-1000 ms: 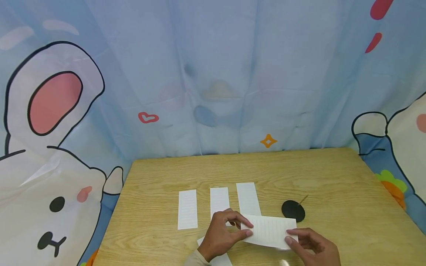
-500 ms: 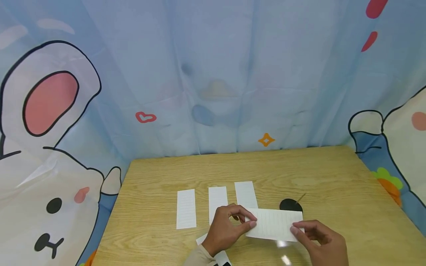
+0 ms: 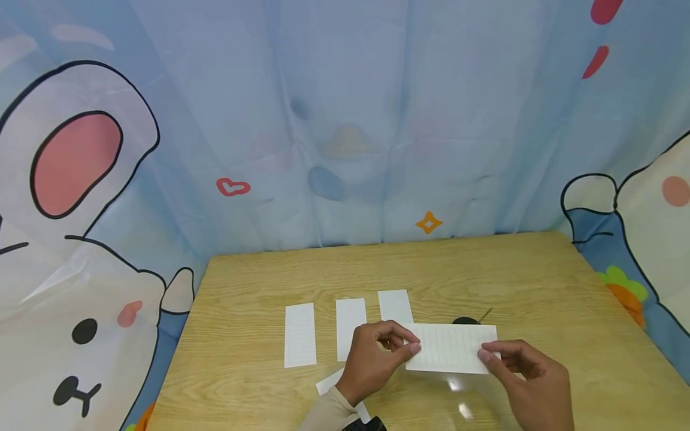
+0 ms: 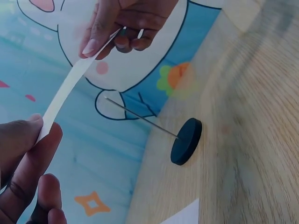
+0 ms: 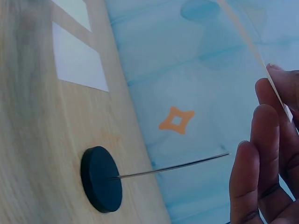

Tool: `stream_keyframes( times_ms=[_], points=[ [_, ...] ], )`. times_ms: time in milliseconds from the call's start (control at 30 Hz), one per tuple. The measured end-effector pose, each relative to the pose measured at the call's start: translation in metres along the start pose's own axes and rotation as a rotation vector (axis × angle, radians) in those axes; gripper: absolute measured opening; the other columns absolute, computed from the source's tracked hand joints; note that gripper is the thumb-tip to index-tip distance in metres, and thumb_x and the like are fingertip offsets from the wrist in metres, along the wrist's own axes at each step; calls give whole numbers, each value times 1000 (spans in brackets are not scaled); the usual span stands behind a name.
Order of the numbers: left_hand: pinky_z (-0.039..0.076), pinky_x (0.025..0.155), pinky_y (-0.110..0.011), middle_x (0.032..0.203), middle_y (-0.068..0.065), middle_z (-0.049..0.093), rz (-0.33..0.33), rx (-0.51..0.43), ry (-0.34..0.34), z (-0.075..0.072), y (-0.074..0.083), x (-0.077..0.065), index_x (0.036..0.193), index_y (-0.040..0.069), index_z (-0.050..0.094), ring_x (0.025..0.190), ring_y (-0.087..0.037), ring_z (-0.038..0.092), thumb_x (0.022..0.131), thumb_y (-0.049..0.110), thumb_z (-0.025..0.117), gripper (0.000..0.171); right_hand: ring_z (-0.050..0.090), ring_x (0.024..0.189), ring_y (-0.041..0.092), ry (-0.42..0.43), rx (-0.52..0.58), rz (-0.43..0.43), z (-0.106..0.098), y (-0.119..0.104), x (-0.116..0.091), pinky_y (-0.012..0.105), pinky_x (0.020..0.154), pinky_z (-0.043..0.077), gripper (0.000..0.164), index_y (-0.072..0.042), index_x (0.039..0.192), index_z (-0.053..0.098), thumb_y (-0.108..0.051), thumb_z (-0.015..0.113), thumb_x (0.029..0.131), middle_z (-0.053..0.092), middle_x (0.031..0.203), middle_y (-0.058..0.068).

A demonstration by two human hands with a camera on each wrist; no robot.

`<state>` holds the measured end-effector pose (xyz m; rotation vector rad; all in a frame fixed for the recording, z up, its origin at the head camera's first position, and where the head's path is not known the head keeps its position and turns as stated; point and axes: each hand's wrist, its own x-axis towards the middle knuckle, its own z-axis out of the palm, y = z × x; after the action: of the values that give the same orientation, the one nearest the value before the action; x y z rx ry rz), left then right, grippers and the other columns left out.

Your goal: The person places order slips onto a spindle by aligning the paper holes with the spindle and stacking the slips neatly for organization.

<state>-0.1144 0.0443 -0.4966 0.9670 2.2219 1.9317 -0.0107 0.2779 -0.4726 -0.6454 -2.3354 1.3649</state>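
Note:
A lined white paper slip (image 3: 451,348) is stretched sideways between both hands, raised above the table. My left hand (image 3: 374,359) pinches its left end between thumb and fingers. The right end is pinched by my right hand (image 3: 530,380). Behind the slip, in the head view, a receipt spike with a round black base (image 3: 466,321) is mostly covered. The left wrist view shows its thin metal spike (image 4: 140,117) standing up from the black disc (image 4: 187,141). From the right wrist, the slip (image 5: 247,37) appears nearly edge-on, above the level of the spike's tip.
Three lined paper slips lie on the wooden table (image 3: 242,335): a left one (image 3: 300,335), a middle one (image 3: 350,329) and a right one (image 3: 395,306). Another slip (image 3: 330,381) lies partly under my left forearm. A cartoon-printed curtain (image 3: 345,120) hangs behind the table.
Both hands have lifted the held slip up and slightly to the right, so it now covers most of the black base in the head view. The head view has shifted slightly.

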Motion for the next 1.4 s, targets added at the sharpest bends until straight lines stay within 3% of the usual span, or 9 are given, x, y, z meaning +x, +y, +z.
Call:
stream_keyframes(
  times_ms=[133, 300, 600, 767, 1033, 1400],
  points=[
    [58, 68, -23, 80, -3, 75, 4, -5, -2, 2, 1, 4, 99, 16, 80, 71, 6, 62, 101, 26, 76, 11, 68, 71, 12, 16, -9, -27, -2, -4, 4, 16, 69, 53, 17, -11, 106, 81, -20, 85, 93, 77, 83, -8],
    [57, 71, -22, 84, 0, 75, -7, 19, 2, 5, 3, 8, 101, 19, 79, 75, 7, 60, 101, 29, 76, 11, 65, 71, 13, 40, -11, -28, -5, -8, 8, 16, 69, 51, 18, -11, 107, 81, -21, 85, 93, 75, 87, -11],
    [55, 74, -21, 92, 4, 77, 5, 33, 1, 11, 3, 18, 101, 22, 81, 82, 6, 59, 100, 30, 77, 10, 60, 72, 12, 132, 24, 22, -12, -9, 18, 17, 64, 47, 21, -9, 108, 82, -18, 87, 91, 72, 85, -11],
    [53, 73, -17, 92, 2, 77, -24, 10, -1, 16, 4, 23, 101, 21, 82, 79, 6, 57, 99, 29, 79, 9, 58, 75, 13, 143, 11, 44, -15, -7, 25, 18, 64, 47, 20, -10, 110, 81, -18, 86, 92, 72, 89, -14],
    [52, 67, -18, 87, 0, 78, 13, -3, 3, 24, 6, 35, 99, 16, 82, 71, 6, 54, 99, 23, 79, 8, 60, 73, 14, 147, 45, 65, -20, -3, 36, 17, 63, 50, 21, -7, 112, 80, -12, 84, 93, 73, 90, -17],
    [46, 60, -16, 84, 2, 76, 20, -12, -11, 34, 8, 49, 99, 17, 82, 64, 4, 50, 99, 23, 78, 8, 64, 69, 12, 169, 45, 15, -27, 0, 50, 16, 60, 51, 22, -5, 114, 79, -8, 83, 93, 74, 90, -17]
  ],
)
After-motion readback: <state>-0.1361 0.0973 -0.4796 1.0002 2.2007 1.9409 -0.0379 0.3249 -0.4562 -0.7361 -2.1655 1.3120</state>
